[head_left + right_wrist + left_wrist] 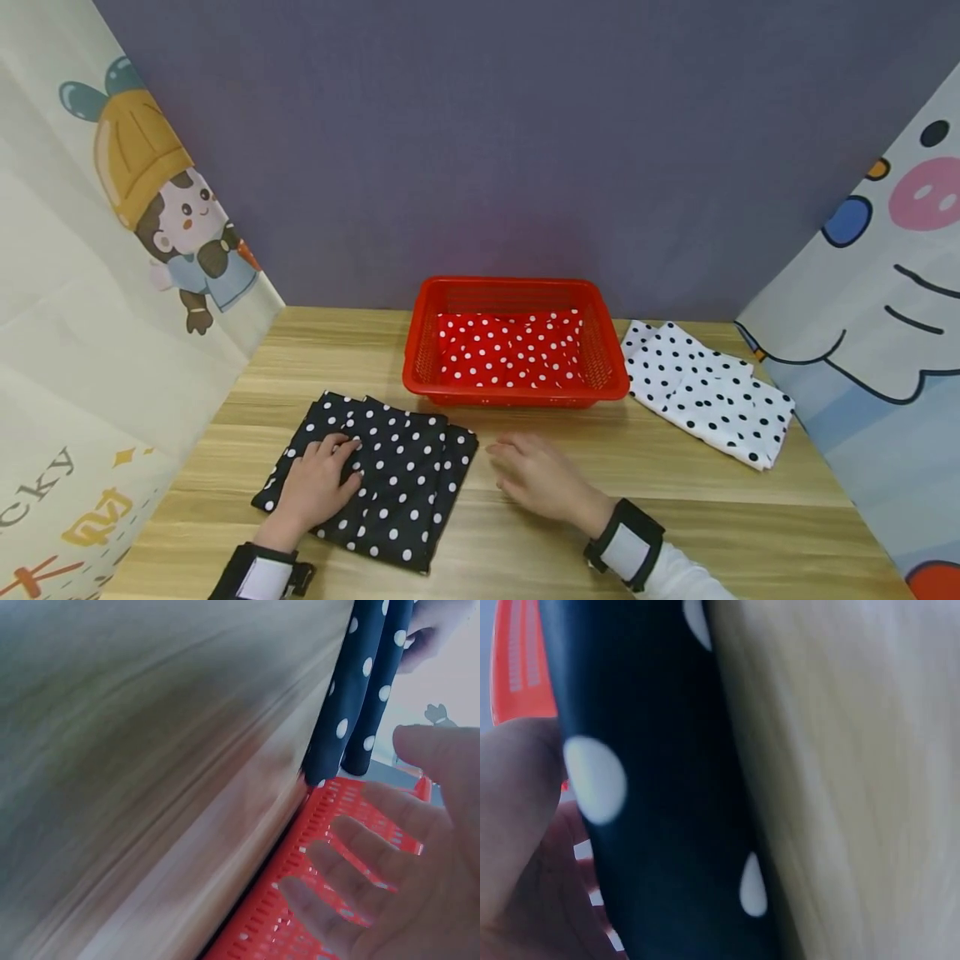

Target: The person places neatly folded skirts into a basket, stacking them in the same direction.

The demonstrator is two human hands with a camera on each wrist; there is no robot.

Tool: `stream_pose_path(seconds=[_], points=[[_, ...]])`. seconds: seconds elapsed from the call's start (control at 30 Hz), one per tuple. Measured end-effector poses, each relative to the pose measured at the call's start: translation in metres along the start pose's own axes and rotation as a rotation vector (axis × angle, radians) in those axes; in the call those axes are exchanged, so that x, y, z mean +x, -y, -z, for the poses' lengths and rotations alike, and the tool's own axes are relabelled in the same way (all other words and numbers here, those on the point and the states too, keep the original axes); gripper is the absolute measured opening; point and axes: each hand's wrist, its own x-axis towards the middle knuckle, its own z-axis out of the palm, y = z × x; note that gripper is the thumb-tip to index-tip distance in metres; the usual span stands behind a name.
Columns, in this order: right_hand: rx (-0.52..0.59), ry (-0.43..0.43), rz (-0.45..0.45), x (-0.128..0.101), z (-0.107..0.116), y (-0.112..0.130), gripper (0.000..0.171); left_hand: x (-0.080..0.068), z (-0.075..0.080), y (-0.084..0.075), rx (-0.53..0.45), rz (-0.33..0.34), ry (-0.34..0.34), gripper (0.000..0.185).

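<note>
The left hand (pixel 315 486) lay flat, fingers straight, pressing the folded black white-dotted cloth (pixel 390 479) on the wooden counter (pixel 675 508). The right hand (pixel 540 479) hovered beside it, fingers spread, holding nothing. Folding looked finished; lifting it into the red plastic basket (pixel 607 367) would need both hands.

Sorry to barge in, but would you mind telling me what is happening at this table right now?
A person is handling a folded black polka-dot cloth on the wooden table. The left hand rests on it, while the right hand hovers open just beside it, holding nothing. Behind them, a red basket holds a red dotted cloth, and a white dotted cloth lies to its right.
</note>
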Motion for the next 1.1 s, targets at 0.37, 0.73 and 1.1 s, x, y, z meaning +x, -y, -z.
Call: stream_pose_path(seconds=[0.37, 0.73, 1.1], points=[[-0.001, 0.055, 0.043, 0.003, -0.006, 0.010, 0.048, -0.001, -0.008, -0.026, -0.023, -0.031, 0.038, 0.048], [0.030, 0.184, 0.028, 0.006, -0.007, 0.020, 0.048, 0.000, -0.008, -0.050, -0.049, -0.025, 0.113, 0.052], [0.022, 0.191, -0.015, -0.005, -0.010, 0.012, 0.043, -0.005, -0.001, -0.062, -0.127, -0.069, 0.155, 0.048]])
